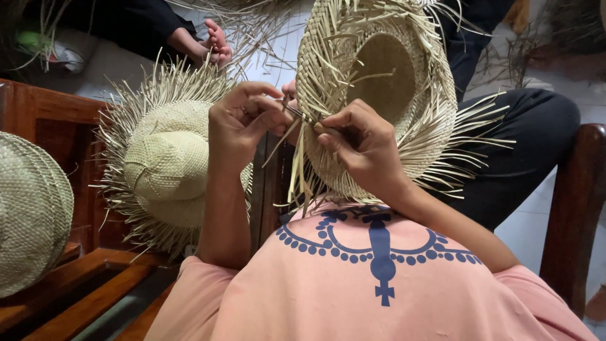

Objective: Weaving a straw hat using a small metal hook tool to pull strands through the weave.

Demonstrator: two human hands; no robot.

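— What do we see from the head camera?

— We see both arms raised in front of the chest, elbows bent. The left hand (243, 123) is curled, its thumb and fingers pinched together on a thin straw strand (291, 112) at the brim of the unfinished straw hat (379, 82). The hat is held up with its hollow inside facing us, loose straw ends sticking out all round.

— And the right hand (360, 148)?

— It comes in from the right, wrist bent, fingers closed on a small tool (319, 126) pressed against the brim, just beside the left hand.

— What else is near?

— A second straw hat (165, 161) lies crown up on the wooden bench (69, 113) to the left, a third hat (28, 211) at the left edge. Another person's foot (211, 41) rests on the floor beyond.
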